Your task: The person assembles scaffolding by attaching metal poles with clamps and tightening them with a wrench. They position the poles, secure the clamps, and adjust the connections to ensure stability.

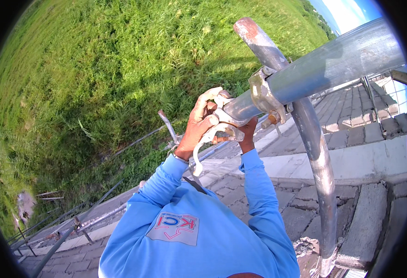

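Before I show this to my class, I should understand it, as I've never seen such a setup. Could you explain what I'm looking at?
There is no robot here, just a person's two bare hands and blue sleeves. The single picture comes from a fisheye camera worn on the head, looking down, so straight edges bend near the rim.

The left hand grips an open metal clamp at the near end of a thick metal pipe. The right hand is at the other side, partly hidden behind the metal, so its exact hold can't be told. A second clamp sits around the pipe where it crosses a thinner pole. Below lies grey blockwork, with green vegetation beyond.
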`<state>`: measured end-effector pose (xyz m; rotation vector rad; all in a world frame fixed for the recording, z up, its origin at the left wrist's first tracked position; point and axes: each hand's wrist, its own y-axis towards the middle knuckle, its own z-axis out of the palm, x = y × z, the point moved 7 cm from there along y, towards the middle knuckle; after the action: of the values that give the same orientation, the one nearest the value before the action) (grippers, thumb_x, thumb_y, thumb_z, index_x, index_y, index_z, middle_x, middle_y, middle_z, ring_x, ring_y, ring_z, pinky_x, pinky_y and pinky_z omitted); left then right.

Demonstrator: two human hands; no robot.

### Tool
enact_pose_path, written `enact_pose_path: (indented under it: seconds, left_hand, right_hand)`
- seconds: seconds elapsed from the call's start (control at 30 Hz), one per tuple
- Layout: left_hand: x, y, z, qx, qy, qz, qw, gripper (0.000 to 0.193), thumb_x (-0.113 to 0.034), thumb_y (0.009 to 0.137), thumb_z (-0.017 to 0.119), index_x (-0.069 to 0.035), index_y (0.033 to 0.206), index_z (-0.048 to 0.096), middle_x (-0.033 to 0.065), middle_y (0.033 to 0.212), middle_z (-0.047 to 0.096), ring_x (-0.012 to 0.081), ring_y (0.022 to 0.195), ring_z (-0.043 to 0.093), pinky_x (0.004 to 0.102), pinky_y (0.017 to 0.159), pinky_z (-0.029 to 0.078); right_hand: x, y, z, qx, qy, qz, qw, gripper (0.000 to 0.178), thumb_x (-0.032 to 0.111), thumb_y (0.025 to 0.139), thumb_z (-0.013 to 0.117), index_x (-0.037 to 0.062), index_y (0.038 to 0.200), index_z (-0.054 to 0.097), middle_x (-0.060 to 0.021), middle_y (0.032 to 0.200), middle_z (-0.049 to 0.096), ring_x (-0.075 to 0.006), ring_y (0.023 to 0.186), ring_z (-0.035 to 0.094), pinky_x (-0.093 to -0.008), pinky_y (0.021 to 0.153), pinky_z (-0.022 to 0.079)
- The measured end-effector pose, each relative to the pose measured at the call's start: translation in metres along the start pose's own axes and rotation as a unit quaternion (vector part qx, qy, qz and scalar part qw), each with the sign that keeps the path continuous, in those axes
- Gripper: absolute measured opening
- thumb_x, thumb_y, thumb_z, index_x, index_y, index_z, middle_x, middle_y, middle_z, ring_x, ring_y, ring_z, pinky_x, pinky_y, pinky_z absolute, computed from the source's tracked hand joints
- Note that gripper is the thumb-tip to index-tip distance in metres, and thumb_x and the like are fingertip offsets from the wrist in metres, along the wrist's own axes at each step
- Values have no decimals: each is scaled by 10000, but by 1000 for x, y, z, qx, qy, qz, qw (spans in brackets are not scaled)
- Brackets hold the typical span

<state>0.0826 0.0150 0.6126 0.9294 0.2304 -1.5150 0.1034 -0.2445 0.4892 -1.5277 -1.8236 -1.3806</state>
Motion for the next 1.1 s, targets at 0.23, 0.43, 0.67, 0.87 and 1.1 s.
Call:
enact_pose_path:
  seconds: [0.23,0.43,0.67,0.87,1.1]
  left_hand:
    - [-1,-1,-1,-9,13,16,1000,776,-413,909,750,-77,1525,420,97,1386,575,179,1164,591,337,1023,487]
    - [-4,-2,0,-7,-7,26,1000,760,-379,919,752,-75,1528,413,111,1411,565,205,1194,593,351,1021,497]
    - [0,1,-2,-1,12,34,999,743,-382,929,731,-83,1528,410,111,1432,534,207,1223,566,356,1037,476]
    - [-1,0,1,9,37,-8,999,882,-507,916,726,-81,1589,345,111,1426,523,213,1246,549,365,1081,436]
    - [-7,3,2,51,90,-32,994,1022,-637,906,690,-80,1645,255,101,1418,513,216,1306,502,369,1122,387]
  right_hand:
    - [65,8,-29,83,-183,-131,971,426,31,852,709,-11,1264,607,-185,1252,639,-350,1188,615,-429,1019,486]
    - [79,35,-37,173,-100,-50,978,391,9,845,702,-10,1229,631,-183,1219,651,-361,1159,622,-429,993,490]
    - [163,64,-87,149,-222,-164,950,303,172,895,795,26,1150,719,-130,1063,737,-261,1032,682,-396,939,525]
    - [189,82,-100,135,-256,-81,954,531,345,794,890,83,1208,684,-182,1073,718,-379,975,670,-456,866,522]
    - [246,87,-93,122,-349,-278,887,557,408,904,804,58,1301,629,-165,1145,710,-349,1008,678,-428,948,535]
